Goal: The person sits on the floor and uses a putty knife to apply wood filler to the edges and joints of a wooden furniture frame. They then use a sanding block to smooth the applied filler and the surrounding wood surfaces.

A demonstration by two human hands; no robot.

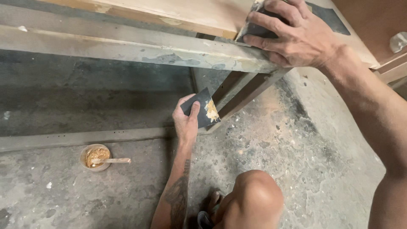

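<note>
Gripping a dark putty-smeared card (pixel 202 111), left hand (pixel 186 121); right hand (pixel 292 36) seemingly clutches sandpaper (pixel 254 29) on the board (pixel 178 12).

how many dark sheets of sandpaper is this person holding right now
2. One in the left hand, a sheet smeared with tan filler, low by the table leg. One under the right hand, a sheet pressed on the board's edge.

A small round bowl (pixel 96 157) of tan paste stands on the grey concrete floor (pixel 296 140) at about eight o'clock. A pale stick (pixel 113 160) lies in it, pointing to three o'clock. A bare knee (pixel 256 197) shows at six o'clock.
</note>
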